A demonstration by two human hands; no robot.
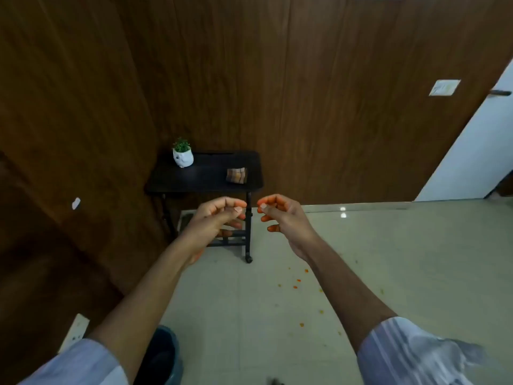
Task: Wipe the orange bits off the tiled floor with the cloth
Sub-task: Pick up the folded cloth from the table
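Several small orange bits (297, 282) lie scattered on the pale tiled floor (402, 259), below and between my raised arms. My left hand (219, 215) and my right hand (280, 218) are held up in front of me, close together, fingers curled and apart, holding nothing. The fingertips of my right hand are stained orange. A folded brownish checked cloth (236, 175) lies on the right part of a small black table (205, 176), beyond both hands.
A white pot with a green plant (183, 155) stands on the table's left corner. The table has wheeled legs (248, 258). Dark wood panelling fills the wall behind and to the left. A dark bin (163, 354) stands near my feet at lower left. A white door (477, 151) is at the right.
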